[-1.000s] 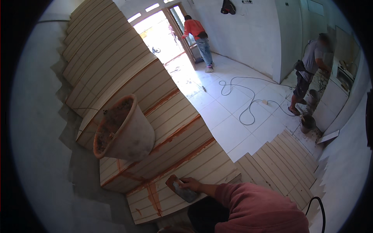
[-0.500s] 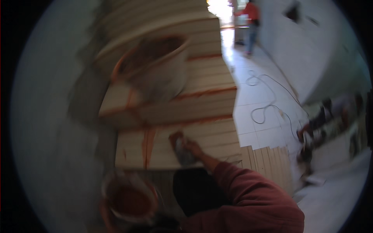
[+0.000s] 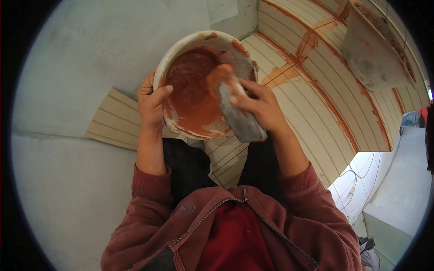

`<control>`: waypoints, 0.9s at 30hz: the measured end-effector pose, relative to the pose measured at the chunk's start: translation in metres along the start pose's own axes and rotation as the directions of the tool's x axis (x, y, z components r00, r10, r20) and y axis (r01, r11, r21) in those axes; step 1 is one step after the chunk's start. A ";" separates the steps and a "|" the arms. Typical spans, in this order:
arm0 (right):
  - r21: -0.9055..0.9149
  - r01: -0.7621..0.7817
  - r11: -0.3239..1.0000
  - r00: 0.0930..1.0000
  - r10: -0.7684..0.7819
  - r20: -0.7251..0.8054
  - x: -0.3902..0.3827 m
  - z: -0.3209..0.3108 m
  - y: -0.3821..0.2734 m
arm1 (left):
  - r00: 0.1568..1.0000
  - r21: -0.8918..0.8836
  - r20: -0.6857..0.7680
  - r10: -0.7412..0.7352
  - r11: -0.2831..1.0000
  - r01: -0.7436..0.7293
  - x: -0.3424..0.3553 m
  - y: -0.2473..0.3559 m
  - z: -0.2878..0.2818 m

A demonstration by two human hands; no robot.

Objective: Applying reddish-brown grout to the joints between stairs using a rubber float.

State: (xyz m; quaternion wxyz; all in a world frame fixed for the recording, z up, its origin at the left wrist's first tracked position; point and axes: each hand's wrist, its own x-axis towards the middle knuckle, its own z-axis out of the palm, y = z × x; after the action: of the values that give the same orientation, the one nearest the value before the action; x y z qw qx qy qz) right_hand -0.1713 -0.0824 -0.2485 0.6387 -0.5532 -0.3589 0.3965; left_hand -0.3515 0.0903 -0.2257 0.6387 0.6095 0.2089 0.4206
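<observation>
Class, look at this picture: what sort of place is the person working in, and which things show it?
Probably a building site, on a tiled staircase being grouted: ribbed cream step tiles with reddish joints, a bowl of reddish paste, and a smeared bucket.

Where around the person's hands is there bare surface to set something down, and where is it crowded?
Free: the grey wall or floor surface left of the white bowl, and the ribbed tiles between the right hand and the grey bucket. Crowded: the bowl, held by the left hand, and the float.
</observation>
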 end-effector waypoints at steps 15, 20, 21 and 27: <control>-0.447 0.022 0.894 0.919 0.158 0.362 0.086 0.041 0.026 | 0.998 -0.273 0.063 -0.028 0.961 0.045 0.000 0.001 0.010; -0.023 -0.466 0.884 0.833 0.448 0.323 0.076 0.022 0.027 | 0.999 -0.247 0.041 -0.024 0.968 0.033 0.000 0.006 0.015; 0.171 -0.584 0.793 0.779 0.490 0.391 0.069 0.015 0.025 | 0.998 -0.196 -0.012 -0.069 0.978 0.065 0.001 -0.001 0.011; 0.431 -0.211 0.877 0.969 0.130 0.209 0.016 -0.059 -0.019 | 0.928 -0.138 -0.251 -0.276 0.959 0.248 0.005 -0.004 -0.004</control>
State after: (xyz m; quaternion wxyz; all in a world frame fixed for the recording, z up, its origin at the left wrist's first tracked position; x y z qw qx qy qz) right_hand -0.1092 -0.0944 -0.2373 0.6780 -0.3831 -0.2614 0.5702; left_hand -0.3508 0.0968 -0.2291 0.6857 0.4800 0.3506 0.4201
